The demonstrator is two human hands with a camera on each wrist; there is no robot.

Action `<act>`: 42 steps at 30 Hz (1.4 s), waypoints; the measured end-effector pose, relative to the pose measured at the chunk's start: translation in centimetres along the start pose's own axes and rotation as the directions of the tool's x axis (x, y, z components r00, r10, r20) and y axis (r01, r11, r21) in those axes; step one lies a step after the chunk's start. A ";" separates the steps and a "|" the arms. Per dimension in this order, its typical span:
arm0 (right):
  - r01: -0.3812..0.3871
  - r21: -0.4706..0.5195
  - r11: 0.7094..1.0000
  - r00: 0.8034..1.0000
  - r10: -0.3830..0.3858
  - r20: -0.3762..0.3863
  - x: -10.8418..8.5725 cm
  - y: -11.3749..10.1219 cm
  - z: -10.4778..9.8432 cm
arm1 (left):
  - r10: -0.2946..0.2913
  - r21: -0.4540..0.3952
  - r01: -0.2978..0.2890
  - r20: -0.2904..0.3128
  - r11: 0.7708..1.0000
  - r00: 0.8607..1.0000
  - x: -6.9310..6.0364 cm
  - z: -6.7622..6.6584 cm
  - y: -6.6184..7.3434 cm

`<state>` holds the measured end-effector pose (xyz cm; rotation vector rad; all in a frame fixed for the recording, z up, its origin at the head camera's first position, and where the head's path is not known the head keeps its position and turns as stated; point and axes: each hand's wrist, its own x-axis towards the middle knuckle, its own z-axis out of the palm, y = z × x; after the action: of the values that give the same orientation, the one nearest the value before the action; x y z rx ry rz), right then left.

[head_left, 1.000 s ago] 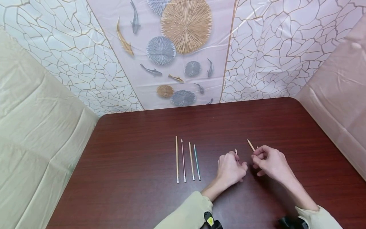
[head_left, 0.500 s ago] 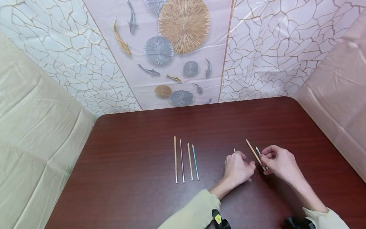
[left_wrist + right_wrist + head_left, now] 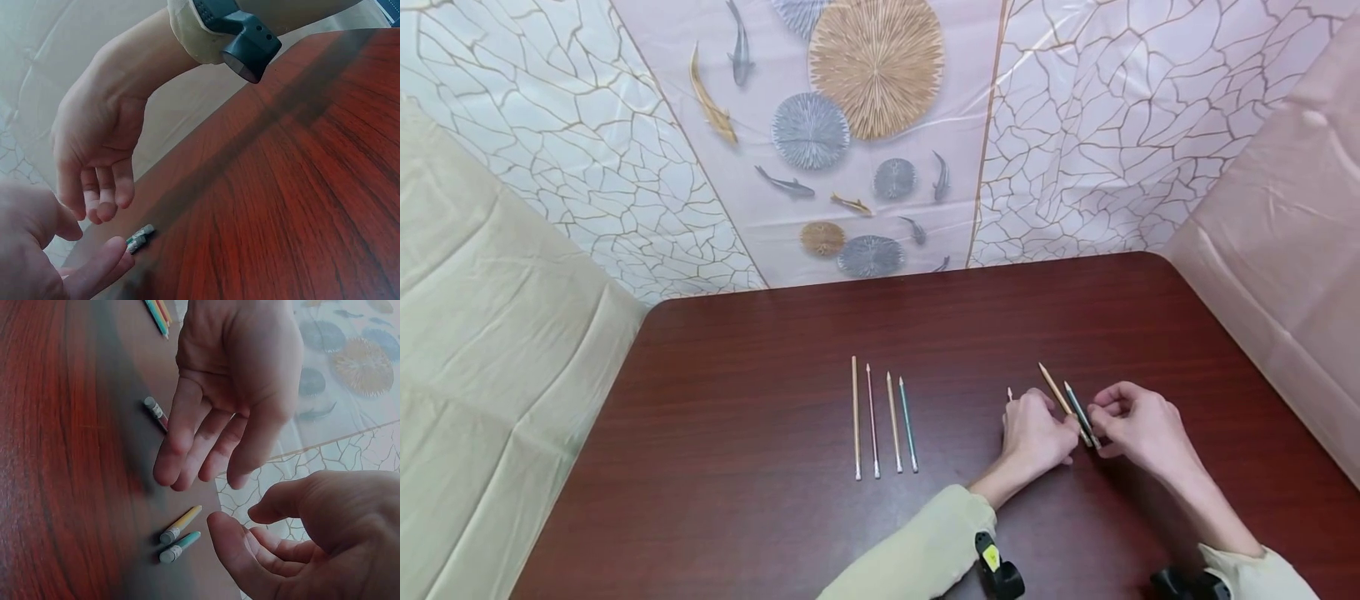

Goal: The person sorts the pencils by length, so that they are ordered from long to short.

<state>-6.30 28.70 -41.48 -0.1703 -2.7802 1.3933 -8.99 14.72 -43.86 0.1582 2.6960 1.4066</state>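
On the right part of the table a yellow pencil [image 3: 1054, 387] and a teal pencil [image 3: 1072, 401] lie close together, tips away from the person, with their end caps [image 3: 142, 237] visible in the left wrist view. My left hand [image 3: 1036, 435] hovers at the yellow one's left with relaxed fingers; in the right wrist view a space separates this hand [image 3: 234, 394] from both pencils. A reddish pencil [image 3: 1010, 393] is mostly hidden behind it. Just right of the teal pencil is my right hand [image 3: 1146, 429], fingers bent loosely, thumb and fingertips apart, nothing held.
Several pencils lie side by side left of the hands: a plain tan one [image 3: 856, 417], a dark pink one [image 3: 872, 421], a yellowish one [image 3: 894, 421] and a blue-green one [image 3: 908, 423]. Patterned cloth hangs behind the dark red table [image 3: 700, 400].
My left hand has moved right, to beside the yellow pencil. My right hand has drawn slightly right, off the pencils, and the teal one now shows along most of its length.
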 end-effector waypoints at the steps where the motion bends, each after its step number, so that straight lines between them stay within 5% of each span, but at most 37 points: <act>1: 0.003 0.000 1.000 1.000 -0.003 0.000 0.1 0.1 -0.1 | 0.010 0.006 -0.010 -0.003 1.000 1.000 0.1 0.2 0.0; 11: 0.024 -0.024 0.999 1.000 -0.024 -0.019 0.5 0.6 -0.7 | 0.017 -0.005 -0.017 -0.071 1.000 0.997 0.7 1.4 0.7; 19: 0.062 -0.038 0.997 0.996 -0.064 -0.054 0.9 1.3 -1.0 | 0.106 0.074 -0.095 -0.166 0.993 0.980 1.4 1.9 0.1; 42: 0.028 -0.060 0.998 0.999 -0.030 -0.043 0.7 2.2 -0.5 | 0.161 0.112 -0.139 -0.220 0.984 0.962 1.8 3.9 -1.0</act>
<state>-6.76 30.45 -43.01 -0.1592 -2.7783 1.2864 -10.28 17.56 -46.92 0.2265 3.0004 1.4149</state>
